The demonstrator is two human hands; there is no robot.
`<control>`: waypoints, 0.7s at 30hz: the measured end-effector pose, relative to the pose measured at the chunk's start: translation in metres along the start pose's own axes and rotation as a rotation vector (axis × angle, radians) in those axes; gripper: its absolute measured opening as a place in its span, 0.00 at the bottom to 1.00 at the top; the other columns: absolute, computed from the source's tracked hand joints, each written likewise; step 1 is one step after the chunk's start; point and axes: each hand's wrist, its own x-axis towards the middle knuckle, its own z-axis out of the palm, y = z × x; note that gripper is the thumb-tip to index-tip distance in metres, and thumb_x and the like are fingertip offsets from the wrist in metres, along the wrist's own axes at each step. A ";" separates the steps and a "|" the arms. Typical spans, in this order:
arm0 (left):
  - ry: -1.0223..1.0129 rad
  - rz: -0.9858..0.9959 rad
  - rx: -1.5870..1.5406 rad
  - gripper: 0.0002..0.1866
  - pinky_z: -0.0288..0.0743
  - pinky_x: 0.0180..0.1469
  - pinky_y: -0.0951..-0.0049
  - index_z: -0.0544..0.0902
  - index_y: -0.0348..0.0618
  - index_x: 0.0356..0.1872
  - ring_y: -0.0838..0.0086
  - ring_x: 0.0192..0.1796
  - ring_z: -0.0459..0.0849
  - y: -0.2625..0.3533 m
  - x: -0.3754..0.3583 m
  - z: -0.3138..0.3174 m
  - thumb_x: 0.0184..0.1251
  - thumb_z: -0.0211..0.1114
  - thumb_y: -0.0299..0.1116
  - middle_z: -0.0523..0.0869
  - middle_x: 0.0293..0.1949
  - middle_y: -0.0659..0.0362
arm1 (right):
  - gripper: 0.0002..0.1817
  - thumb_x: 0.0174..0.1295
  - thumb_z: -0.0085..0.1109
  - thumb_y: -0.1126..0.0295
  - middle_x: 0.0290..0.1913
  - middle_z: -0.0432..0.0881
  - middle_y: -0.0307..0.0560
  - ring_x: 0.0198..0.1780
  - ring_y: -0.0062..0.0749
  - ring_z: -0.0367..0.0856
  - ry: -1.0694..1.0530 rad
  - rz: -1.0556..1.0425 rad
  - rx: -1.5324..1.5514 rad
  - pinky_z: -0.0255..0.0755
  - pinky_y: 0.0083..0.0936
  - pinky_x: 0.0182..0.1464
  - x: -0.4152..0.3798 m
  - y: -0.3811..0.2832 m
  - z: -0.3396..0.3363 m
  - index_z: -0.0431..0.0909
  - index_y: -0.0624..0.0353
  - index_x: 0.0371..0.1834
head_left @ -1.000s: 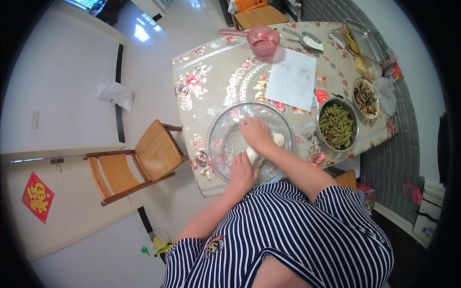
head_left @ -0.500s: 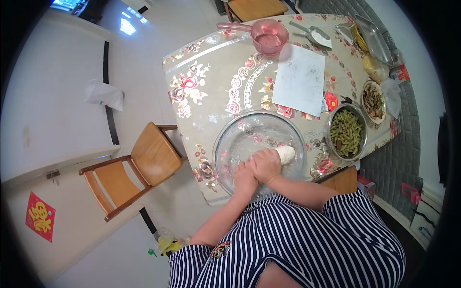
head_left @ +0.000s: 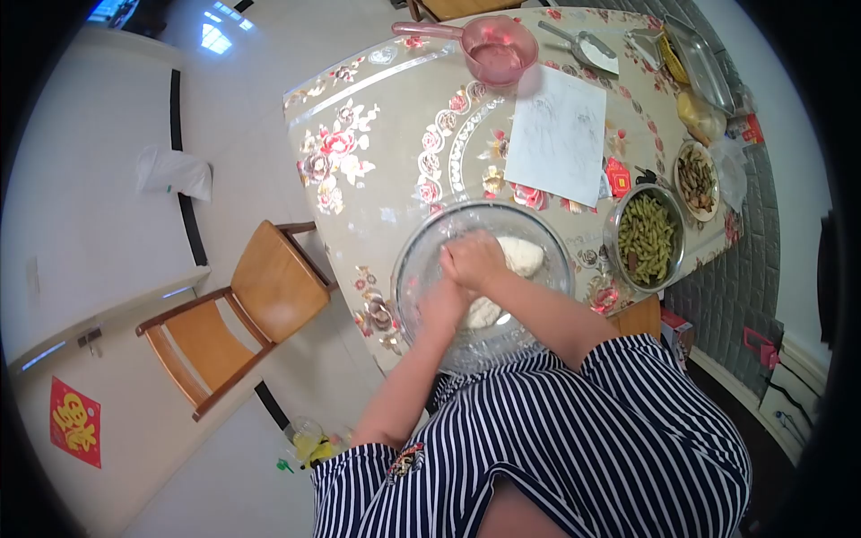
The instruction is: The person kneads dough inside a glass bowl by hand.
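Note:
White dough [head_left: 522, 256] lies in a large clear glass bowl [head_left: 412, 235] near the table's front edge. It shows at the right of my hands and again below them, near my wrists. My right hand [head_left: 475, 260] is closed over the dough, its fingers curled. My left hand [head_left: 446, 300] meets it from the lower left, blurred, with its fingers mostly hidden. How far either hand grips the dough is hard to see.
Right of the bowl are a metal bowl of green pods [head_left: 647, 240] and a plate of food [head_left: 698, 182]. Behind lie a white sheet [head_left: 558, 136], a pink dipper [head_left: 499, 51] and a scoop of white powder [head_left: 594, 54]. A wooden chair [head_left: 280, 274] stands left.
Both hands have moved slightly up and left in the bowl, the right one now more curled. More dough shows, including a part below the hands. The whole view has shifted a little.

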 end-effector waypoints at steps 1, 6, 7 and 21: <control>-0.032 0.019 0.032 0.37 0.83 0.50 0.48 0.83 0.41 0.61 0.45 0.48 0.90 -0.005 0.007 0.002 0.58 0.77 0.59 0.92 0.43 0.41 | 0.22 0.70 0.51 0.54 0.30 0.90 0.47 0.37 0.42 0.88 -0.034 0.049 0.006 0.75 0.42 0.51 0.003 -0.002 -0.002 0.88 0.53 0.25; -0.124 0.097 0.119 0.42 0.82 0.54 0.49 0.82 0.38 0.61 0.45 0.52 0.90 -0.008 0.010 0.000 0.56 0.77 0.64 0.91 0.48 0.40 | 0.21 0.69 0.50 0.54 0.35 0.91 0.52 0.42 0.50 0.89 -0.147 0.116 0.009 0.78 0.48 0.49 0.008 -0.002 -0.002 0.89 0.54 0.32; -0.016 0.085 0.102 0.42 0.82 0.53 0.48 0.80 0.35 0.61 0.44 0.50 0.90 -0.003 -0.002 0.001 0.58 0.76 0.63 0.91 0.48 0.38 | 0.21 0.69 0.50 0.54 0.35 0.91 0.52 0.42 0.50 0.89 -0.150 0.114 0.011 0.78 0.48 0.49 0.003 0.003 -0.003 0.89 0.54 0.32; 0.204 0.238 -0.098 0.35 0.75 0.59 0.49 0.70 0.32 0.66 0.47 0.55 0.81 -0.002 -0.103 0.045 0.63 0.74 0.38 0.81 0.53 0.43 | 0.16 0.71 0.58 0.54 0.50 0.88 0.46 0.56 0.40 0.81 0.103 -0.118 0.019 0.62 0.46 0.69 -0.101 -0.028 -0.052 0.89 0.52 0.40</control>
